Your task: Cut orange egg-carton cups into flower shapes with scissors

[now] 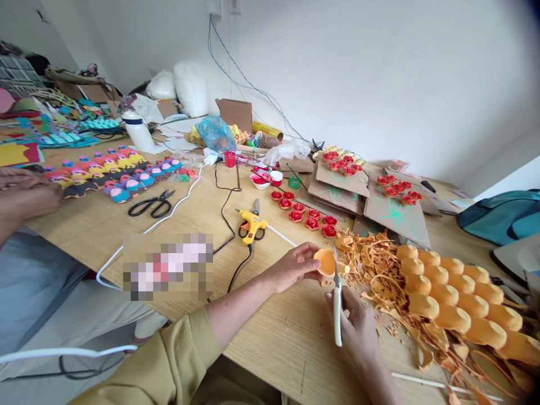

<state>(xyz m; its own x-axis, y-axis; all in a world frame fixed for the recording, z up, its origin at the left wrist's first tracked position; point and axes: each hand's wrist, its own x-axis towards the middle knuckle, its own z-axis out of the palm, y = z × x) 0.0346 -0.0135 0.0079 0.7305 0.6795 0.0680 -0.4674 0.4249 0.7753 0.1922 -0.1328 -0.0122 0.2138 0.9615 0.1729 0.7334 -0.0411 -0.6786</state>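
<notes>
My left hand (293,268) pinches a small orange egg-carton cup (325,263) between thumb and fingers, its hollow side toward me. My right hand (358,322) is closed around scissors with white handles (337,318). Their blades point up and stand at the cup's right edge; I cannot tell whether they touch it. Beyond both hands lies a heap of orange carton trimmings (371,259). An orange egg carton (459,301) with several cups rests to the right, scraps along its near side.
Red paper-like roses (312,219) sit behind my hands, more on cardboard sheets (337,194). A yellow glue gun (253,226) with a black cord lies left of centre, near black-handled scissors (154,205). Another person's hands (29,191) are at far left, beside painted carton pieces (109,171).
</notes>
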